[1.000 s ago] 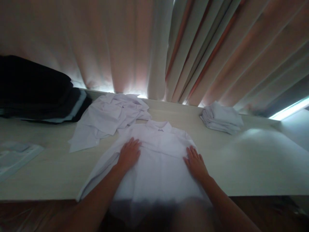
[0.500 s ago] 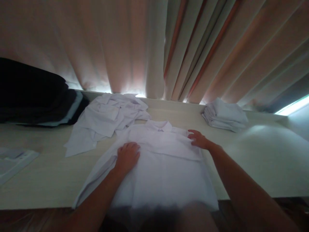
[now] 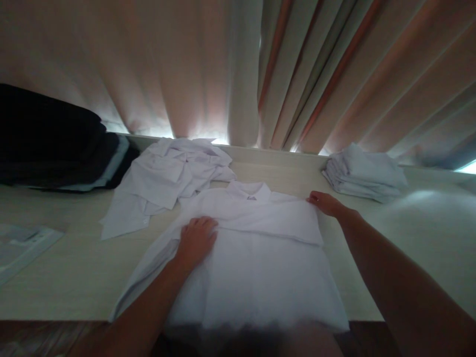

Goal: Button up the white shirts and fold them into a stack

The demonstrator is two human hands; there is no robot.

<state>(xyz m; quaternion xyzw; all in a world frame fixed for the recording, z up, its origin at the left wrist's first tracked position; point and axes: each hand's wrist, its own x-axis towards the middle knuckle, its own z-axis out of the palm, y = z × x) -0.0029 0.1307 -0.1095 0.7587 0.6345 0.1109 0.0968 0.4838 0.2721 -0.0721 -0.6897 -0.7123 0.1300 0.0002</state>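
Note:
A white collared shirt (image 3: pixel 256 267) lies spread before me, its collar pointing away and its lower end at the table's near edge. One sleeve is laid across the chest below the collar. My left hand (image 3: pixel 198 241) rests palm down on the shirt's left part, fingers laid on the cloth and holding nothing. At the shirt's upper right corner my right hand (image 3: pixel 324 202) is closed, thumb and fingers pinching the cloth at the shoulder edge.
Behind on the left lies a crumpled heap of white shirts (image 3: pixel 167 173), beside a stack of dark clothes (image 3: pixel 48 139). Folded white garments (image 3: pixel 364 171) sit at the back right. A clear plastic packet (image 3: pixel 28 248) is on the pale table (image 3: pixel 74 277). Curtains (image 3: pixel 193 69) hang behind.
My right hand has moved right to the shirt's shoulder edge, and its fingers have closed there. The cloth across the chest looks smoother. My left hand has stayed in place.

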